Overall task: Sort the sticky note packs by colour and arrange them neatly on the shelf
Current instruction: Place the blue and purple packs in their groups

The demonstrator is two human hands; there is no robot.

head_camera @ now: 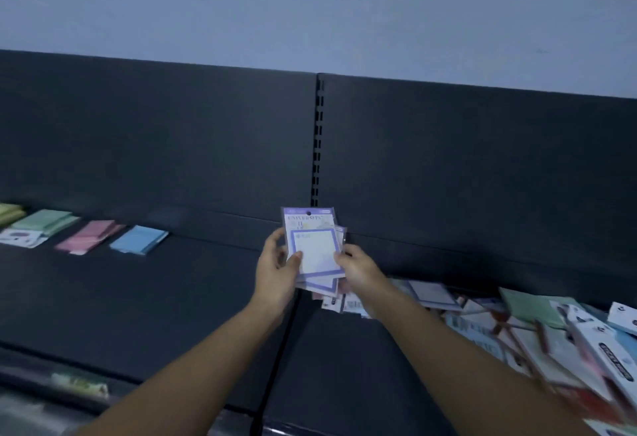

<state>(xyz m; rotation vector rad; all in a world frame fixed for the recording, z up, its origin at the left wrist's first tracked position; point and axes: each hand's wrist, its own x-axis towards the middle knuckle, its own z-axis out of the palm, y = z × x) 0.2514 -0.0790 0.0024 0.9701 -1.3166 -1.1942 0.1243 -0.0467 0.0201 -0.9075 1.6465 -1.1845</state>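
Left hand [275, 265] and right hand [360, 272] both pinch a loose fan of purple packs [315, 249] above the shelf [138, 297]. The slick sleeves could slide apart and drop into the unsorted heap [517, 325]. Count: two or three purple packs held; four piles far left: yellow pile [8, 211], green pile [44, 222], pink pile [88, 235], blue pile [139, 240]; the heap is too jumbled to count.

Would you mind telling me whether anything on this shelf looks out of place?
Yes: the heap of packs at the right lies jumbled and overlapping, colours mixed, unlike the separate colour stacks at the left.
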